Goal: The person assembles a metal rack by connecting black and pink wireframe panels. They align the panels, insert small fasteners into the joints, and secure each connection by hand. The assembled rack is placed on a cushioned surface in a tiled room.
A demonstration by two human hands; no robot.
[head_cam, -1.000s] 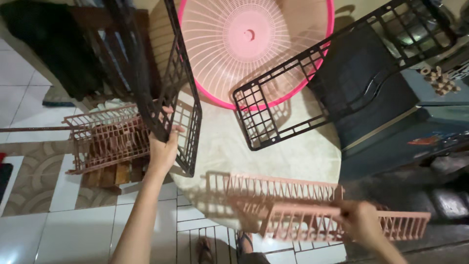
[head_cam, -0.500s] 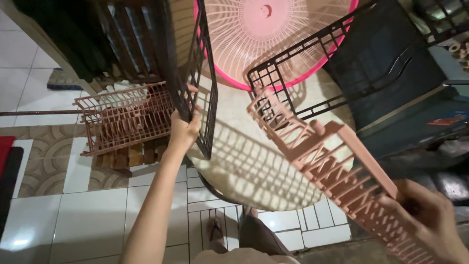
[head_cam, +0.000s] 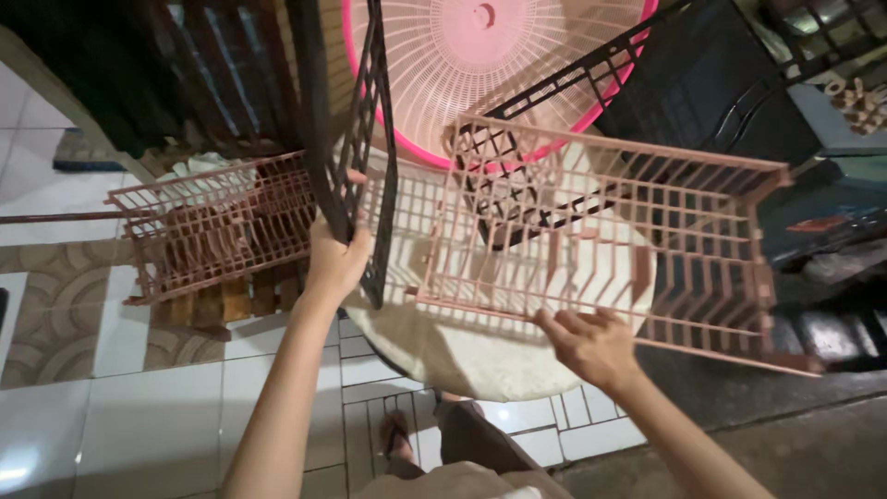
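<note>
Now your left hand (head_cam: 334,261) is closed around the lower edge of a black grid panel (head_cam: 362,139), which stands upright over the round table (head_cam: 480,356). Your right hand (head_cam: 589,345) grips the near edge of a pink rack panel (head_cam: 610,226), held flat above the table, just beside the black one.

This looks like a lived-in home, likely a utility or kitchen corner. The floor (head_cam: 139,407) is glossy white tile with a patterned tile band, and a small round table (head_cam: 480,351) stands on it. Plastic household goods crowd the spot: a pink round basket (head_cam: 462,65), black grid panels (head_cam: 356,139) and salmon-pink dish racks (head_cam: 212,226). A dark chair (head_cam: 721,92) stands beside the table.
</note>
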